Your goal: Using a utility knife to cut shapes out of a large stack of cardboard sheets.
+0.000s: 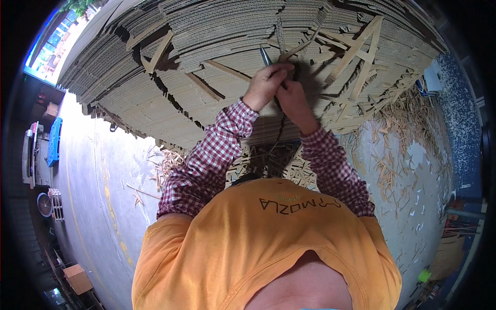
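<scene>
A tall stack of corrugated cardboard sheets (222,31) rises in front of me, with cut gaps running down its face. Against it, my left hand (266,85) is closed around a metal tool with a tapered, shiny end (265,56); that end points up and away from me. Close below and to the right, my right hand (296,106) is also closed, apparently on the same tool's lower part. Most of the tool is hidden by my fingers, so its exact kind is unclear. Beside the hands, loose cardboard strips (356,54) stick out of the stack.
Cardboard scraps (392,170) litter the concrete floor on the right, and more scraps (170,164) lie left of my arms. At far left are a blue plastic pallet or crate (54,142) and a cardboard box (77,279). A blue speckled surface (462,113) borders the right side.
</scene>
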Demonstrator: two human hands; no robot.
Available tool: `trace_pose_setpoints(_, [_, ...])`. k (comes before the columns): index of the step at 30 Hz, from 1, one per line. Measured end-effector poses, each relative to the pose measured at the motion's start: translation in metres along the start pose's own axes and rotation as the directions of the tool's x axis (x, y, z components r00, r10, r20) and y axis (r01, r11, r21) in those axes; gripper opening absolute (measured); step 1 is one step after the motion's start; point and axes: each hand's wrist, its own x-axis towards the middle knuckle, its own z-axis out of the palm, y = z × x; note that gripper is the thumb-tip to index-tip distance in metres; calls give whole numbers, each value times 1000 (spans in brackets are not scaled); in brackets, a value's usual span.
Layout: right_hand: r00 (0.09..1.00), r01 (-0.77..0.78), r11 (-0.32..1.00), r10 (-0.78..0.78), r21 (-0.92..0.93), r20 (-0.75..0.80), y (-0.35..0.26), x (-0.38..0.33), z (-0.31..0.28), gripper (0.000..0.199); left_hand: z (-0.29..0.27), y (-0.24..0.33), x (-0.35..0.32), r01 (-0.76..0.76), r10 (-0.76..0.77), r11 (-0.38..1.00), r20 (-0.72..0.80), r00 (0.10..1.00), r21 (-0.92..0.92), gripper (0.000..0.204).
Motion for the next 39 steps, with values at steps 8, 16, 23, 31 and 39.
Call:
trace_pose_setpoints(8, [961,103,973,-151,208,230,60,-66,35,29,-6,-67,-145,95,-96,995,88,992,10,33])
trace_pose_setpoints(16, [997,-73,989,70,132,27,-12,-11,-16,30,-62,27,-131,67,-59,998,-403,913,7,46])
trace_pose_setpoints(23, [986,142,969,-120,204,-117,1,8,21,29,-52,44,-118,-159,220,974,-498,839,163,37])
trace_pose_setpoints(31, [875,-227,965,143,132,463,53,-90,45,33,-82,59,-100,-274,538,645,-169,826,714,34])
trace_pose_setpoints(39, [993,-114,980,115,165,3,-26,-25,-17,31,-94,35,-79,-134,421,676,-231,877,724,36])
